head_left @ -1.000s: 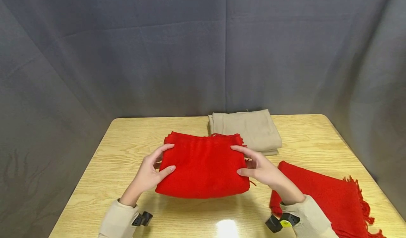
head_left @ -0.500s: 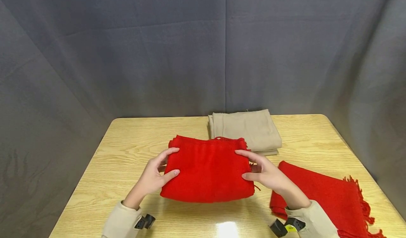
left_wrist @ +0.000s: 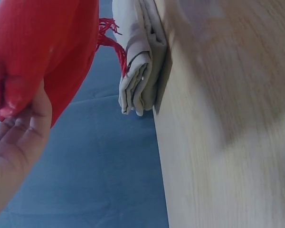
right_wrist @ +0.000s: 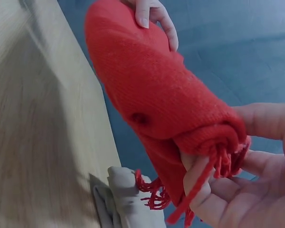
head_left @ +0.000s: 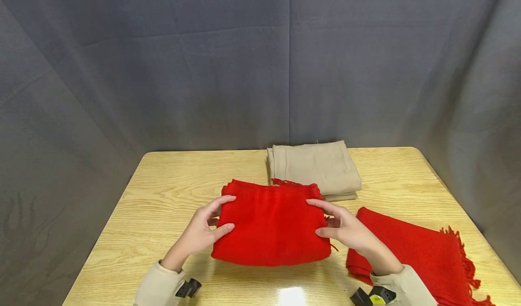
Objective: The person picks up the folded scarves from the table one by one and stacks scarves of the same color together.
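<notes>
A folded red scarf [head_left: 272, 224] with fringe is held up over the table between both hands. At its left end, my left hand [head_left: 203, 229] grips it with thumb and index finger on the near face and the other fingers behind. My right hand [head_left: 343, 227] holds the opposite end the same way. In the right wrist view, the layers of the scarf [right_wrist: 152, 90] show at its end, and fringe dangles by the fingers of the right hand [right_wrist: 256, 190]. The left wrist view shows the left hand [left_wrist: 23, 133] with its fingers curled under the cloth.
Behind the held scarf, a folded beige cloth [head_left: 317, 165] lies near the table's back edge. A second red fringed cloth [head_left: 415, 256] lies on the right side of the wooden table [head_left: 163, 193], partly under the right forearm. Grey curtain [head_left: 203, 84] surrounds the table.
Both hands have shifted together a little to the right and toward the body, carrying the red scarf. Fringe at its far edge shows more now. The other cloths have stayed put.
</notes>
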Demonstrator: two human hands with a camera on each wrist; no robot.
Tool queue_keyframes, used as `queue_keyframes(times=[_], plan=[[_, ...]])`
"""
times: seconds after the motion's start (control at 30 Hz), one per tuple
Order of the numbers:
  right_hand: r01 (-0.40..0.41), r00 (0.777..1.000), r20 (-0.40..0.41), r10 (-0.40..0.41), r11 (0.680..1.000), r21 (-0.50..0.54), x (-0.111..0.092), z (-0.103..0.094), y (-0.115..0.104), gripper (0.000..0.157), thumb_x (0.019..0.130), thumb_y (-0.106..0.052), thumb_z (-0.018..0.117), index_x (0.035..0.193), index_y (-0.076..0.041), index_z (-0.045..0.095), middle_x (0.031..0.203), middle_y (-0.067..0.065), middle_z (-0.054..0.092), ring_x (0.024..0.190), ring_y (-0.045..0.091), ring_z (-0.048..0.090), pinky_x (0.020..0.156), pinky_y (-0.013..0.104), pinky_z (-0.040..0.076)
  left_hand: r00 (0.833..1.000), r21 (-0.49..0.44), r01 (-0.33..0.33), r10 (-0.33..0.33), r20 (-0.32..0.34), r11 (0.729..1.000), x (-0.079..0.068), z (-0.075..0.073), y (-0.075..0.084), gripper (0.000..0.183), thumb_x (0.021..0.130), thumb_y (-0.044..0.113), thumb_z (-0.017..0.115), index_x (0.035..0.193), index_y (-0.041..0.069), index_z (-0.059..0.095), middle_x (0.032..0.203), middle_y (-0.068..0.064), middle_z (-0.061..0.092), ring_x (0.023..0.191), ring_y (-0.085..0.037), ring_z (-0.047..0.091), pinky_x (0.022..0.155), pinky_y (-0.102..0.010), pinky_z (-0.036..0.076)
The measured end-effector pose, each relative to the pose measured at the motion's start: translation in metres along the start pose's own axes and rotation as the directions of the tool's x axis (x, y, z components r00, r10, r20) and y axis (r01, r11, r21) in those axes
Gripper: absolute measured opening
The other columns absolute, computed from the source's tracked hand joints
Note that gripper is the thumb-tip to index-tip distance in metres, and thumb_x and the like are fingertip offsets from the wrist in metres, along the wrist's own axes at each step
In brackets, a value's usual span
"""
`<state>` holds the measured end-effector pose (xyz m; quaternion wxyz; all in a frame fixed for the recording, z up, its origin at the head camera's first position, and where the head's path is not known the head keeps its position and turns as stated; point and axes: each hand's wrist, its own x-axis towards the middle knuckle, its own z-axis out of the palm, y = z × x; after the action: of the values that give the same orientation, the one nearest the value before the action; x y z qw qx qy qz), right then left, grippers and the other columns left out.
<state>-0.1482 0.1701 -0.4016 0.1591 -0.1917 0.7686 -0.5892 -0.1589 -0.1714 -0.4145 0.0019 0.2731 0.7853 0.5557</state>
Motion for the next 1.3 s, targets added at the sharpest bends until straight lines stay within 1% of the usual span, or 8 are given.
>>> queue_keyframes(times=[0.1, 0.33, 0.53, 0.7, 0.87, 1.03, 1.1, 1.3], plan=[[-0.005, 1.000, 0.001, 0.005, 1.000, 0.014, -0.002, 0.000, 0.004, 0.058, 0.081, 0.003, 0.059, 0.136, -0.003, 0.039, 0.130, 0.022, 0.035, 0.070, 0.016, 0.057, 0.067, 0.027, 0.049, 1.000, -0.003, 0.019, -0.019, 0.019, 1.000, -0.001, 0.002, -0.001, 0.053, 0.076, -0.013, 0.063, 0.125, -0.002, 0.046, 0.097, -0.018, 0.059, 0.082, -0.028, 0.060, 0.065, -0.033, 0.052], [-0.003, 1.000, 0.016, 0.002, 1.000, 0.028, -0.005, -0.001, 0.013, 0.058, 0.082, 0.005, 0.057, 0.136, -0.003, 0.038, 0.129, 0.024, 0.035, 0.073, 0.018, 0.058, 0.069, 0.028, 0.049, 0.999, -0.015, 0.028, -0.027, 0.041, 0.999, -0.003, 0.006, -0.004, 0.052, 0.078, -0.008, 0.064, 0.125, 0.004, 0.048, 0.095, -0.012, 0.060, 0.079, -0.020, 0.060, 0.063, -0.030, 0.051], [-0.029, 0.999, 0.027, 0.029, 0.999, 0.025, -0.008, -0.001, 0.016, 0.058, 0.081, 0.005, 0.057, 0.135, -0.002, 0.038, 0.128, 0.022, 0.035, 0.077, 0.020, 0.058, 0.069, 0.029, 0.050, 0.997, -0.016, 0.043, -0.042, 0.069, 0.999, -0.006, 0.009, -0.007, 0.052, 0.078, -0.006, 0.064, 0.126, 0.005, 0.047, 0.092, -0.011, 0.059, 0.077, -0.019, 0.059, 0.062, -0.030, 0.050], [-0.048, 0.998, 0.033, 0.047, 0.998, 0.028, -0.011, 0.000, 0.020, 0.057, 0.082, 0.005, 0.057, 0.135, -0.002, 0.038, 0.131, 0.022, 0.031, 0.077, 0.018, 0.055, 0.068, 0.028, 0.049, 0.995, 0.002, 0.043, -0.043, 0.086, 0.999, -0.007, 0.012, -0.010, 0.052, 0.078, -0.006, 0.065, 0.126, 0.005, 0.048, 0.086, -0.008, 0.058, 0.074, -0.016, 0.058, 0.061, -0.028, 0.049], [-0.062, 0.997, 0.041, 0.061, 0.997, 0.038, -0.014, 0.002, 0.024, 0.058, 0.081, 0.005, 0.057, 0.136, -0.003, 0.038, 0.135, 0.022, 0.027, 0.077, 0.018, 0.054, 0.068, 0.028, 0.049, 0.994, 0.020, 0.034, -0.036, 0.099, 0.999, -0.011, 0.015, -0.006, 0.051, 0.076, -0.011, 0.063, 0.124, 0.000, 0.047, 0.082, -0.011, 0.057, 0.071, -0.013, 0.056, 0.060, -0.026, 0.046], [-0.068, 0.996, 0.055, 0.066, 0.997, 0.039, -0.017, 0.003, 0.031, 0.058, 0.082, 0.004, 0.057, 0.136, -0.002, 0.038, 0.136, 0.022, 0.025, 0.076, 0.018, 0.054, 0.068, 0.027, 0.049, 0.994, -0.004, 0.026, -0.025, 0.106, 1.000, -0.016, 0.018, 0.002, 0.049, 0.075, -0.014, 0.062, 0.121, -0.006, 0.047, 0.080, -0.014, 0.056, 0.070, -0.015, 0.055, 0.058, -0.026, 0.047], [-0.065, 0.996, 0.063, 0.062, 0.997, 0.049, -0.018, 0.003, 0.033, 0.058, 0.082, 0.005, 0.057, 0.136, -0.002, 0.037, 0.136, 0.023, 0.025, 0.077, 0.019, 0.054, 0.067, 0.027, 0.048, 0.993, -0.014, 0.040, -0.038, 0.111, 0.999, -0.017, 0.020, -0.002, 0.050, 0.076, -0.013, 0.062, 0.122, -0.004, 0.047, 0.082, -0.014, 0.056, 0.071, -0.015, 0.056, 0.058, -0.026, 0.047], [-0.080, 0.995, 0.074, 0.073, 0.993, 0.089, -0.021, 0.004, 0.038, 0.058, 0.082, 0.004, 0.057, 0.136, -0.001, 0.036, 0.137, 0.024, 0.023, 0.082, 0.021, 0.053, 0.069, 0.028, 0.049, 0.989, -0.033, 0.086, -0.082, 0.124, 0.996, -0.022, 0.023, -0.023, 0.051, 0.079, -0.004, 0.065, 0.126, 0.006, 0.047, 0.090, -0.008, 0.058, 0.076, -0.014, 0.056, 0.061, -0.025, 0.047]])
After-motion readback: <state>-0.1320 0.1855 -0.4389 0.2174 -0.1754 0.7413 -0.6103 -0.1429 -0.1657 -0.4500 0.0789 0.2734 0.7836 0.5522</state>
